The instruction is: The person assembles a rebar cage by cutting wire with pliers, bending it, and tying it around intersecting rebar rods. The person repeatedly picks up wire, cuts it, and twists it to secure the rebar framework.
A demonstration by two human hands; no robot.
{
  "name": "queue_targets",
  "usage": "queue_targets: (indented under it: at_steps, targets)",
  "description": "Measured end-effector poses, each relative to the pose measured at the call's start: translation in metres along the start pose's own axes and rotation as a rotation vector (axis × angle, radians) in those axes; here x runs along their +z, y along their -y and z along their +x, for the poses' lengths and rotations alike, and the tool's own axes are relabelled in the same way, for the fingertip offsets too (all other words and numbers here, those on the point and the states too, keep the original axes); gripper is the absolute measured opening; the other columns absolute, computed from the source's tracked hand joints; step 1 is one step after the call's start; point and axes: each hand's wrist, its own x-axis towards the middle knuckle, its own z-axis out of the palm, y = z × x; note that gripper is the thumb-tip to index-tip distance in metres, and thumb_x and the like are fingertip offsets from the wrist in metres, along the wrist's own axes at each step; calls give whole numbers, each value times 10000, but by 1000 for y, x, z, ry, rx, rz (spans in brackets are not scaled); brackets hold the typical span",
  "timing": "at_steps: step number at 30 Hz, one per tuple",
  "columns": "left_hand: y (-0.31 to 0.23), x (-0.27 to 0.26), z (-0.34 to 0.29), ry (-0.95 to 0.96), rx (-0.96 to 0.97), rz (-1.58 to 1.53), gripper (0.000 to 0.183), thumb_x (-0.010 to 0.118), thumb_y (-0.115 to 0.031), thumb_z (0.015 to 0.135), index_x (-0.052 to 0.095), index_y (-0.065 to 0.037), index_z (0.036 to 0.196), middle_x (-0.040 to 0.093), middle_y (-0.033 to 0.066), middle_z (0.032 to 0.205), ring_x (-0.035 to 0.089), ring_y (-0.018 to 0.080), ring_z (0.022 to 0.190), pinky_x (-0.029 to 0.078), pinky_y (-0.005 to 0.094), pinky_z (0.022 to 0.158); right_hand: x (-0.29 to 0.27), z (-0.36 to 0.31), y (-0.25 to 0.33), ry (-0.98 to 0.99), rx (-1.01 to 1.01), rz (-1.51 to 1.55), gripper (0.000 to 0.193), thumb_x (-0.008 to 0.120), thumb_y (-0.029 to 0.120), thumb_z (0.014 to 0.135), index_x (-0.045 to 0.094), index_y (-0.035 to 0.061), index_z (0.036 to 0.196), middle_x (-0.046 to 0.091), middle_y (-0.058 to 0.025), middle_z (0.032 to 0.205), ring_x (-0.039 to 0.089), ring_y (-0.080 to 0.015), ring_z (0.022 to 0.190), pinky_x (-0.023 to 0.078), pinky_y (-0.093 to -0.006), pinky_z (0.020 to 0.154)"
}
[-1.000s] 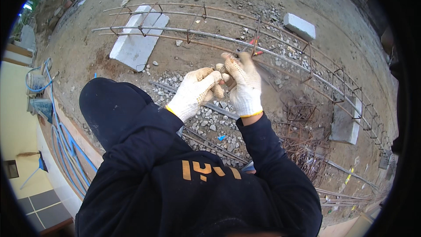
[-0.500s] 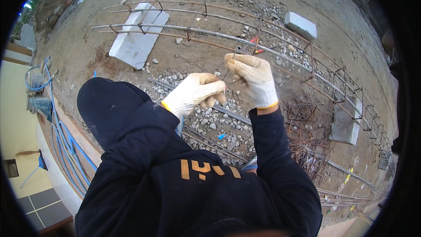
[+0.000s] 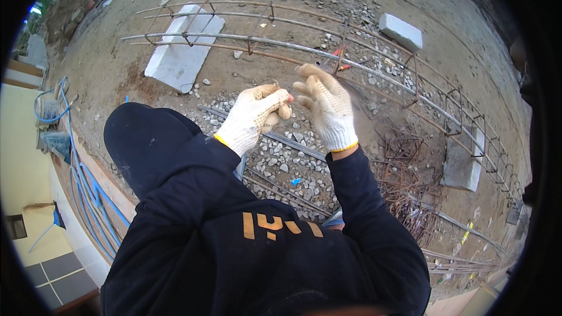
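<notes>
My left hand (image 3: 256,116), in a white knit glove with a yellow cuff edge, is closed with thumb and fingers pinched together. Whatever it pinches is too small or hidden to make out. Beside it, my right hand (image 3: 329,110) wears a matching glove; its fingers are stretched and slightly apart, with nothing visible in them. Just beyond both hands runs a long rebar cage (image 3: 287,45) with square stirrups. A red-handled tool (image 3: 344,67) lies by the cage near my right fingertips, partly hidden by the bars.
Concrete blocks (image 3: 186,61) (image 3: 401,33) (image 3: 461,164) lie under and beside the cage. Gravel (image 3: 284,158) and metal bars cover the ground below my hands. A tangle of rusty stirrups (image 3: 410,190) lies to the right. Blue hoses (image 3: 88,184) run along the left.
My hands have drawn slightly back from the cage. The right hand's pinch has loosened and its fingers have spread; the thin dark piece between the hands no longer shows.
</notes>
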Motion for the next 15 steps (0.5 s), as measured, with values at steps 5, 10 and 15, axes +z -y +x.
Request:
queue_targets:
  at_steps: [5,10,15]
  targets:
    - [-3,3,-5,111,-93,69,226,628,-228,973,682,-12,1011,656,20,716,379,16,435,240,196,395,-10,4,2,161,-27,85,294,654,155,965,654,-5,1213,689,-92,1100,654,-147,930,527,-262,753]
    - [0,11,-2,-10,24,309,238,630,-226,965,683,-1,1019,691,48,760,458,30,460,305,189,410,-3,-2,6,0,-53,-283,269,727,179,911,722,-5,1108,717,-37,850,613,-69,640,488,-203,581]
    - [-1,5,-2,-11,63,308,213,641,-200,954,678,1,1015,691,47,754,449,30,448,293,192,399,10,-11,5,27,-36,-438,263,731,181,910,739,-38,1056,722,-46,872,600,-48,649,466,-193,571]
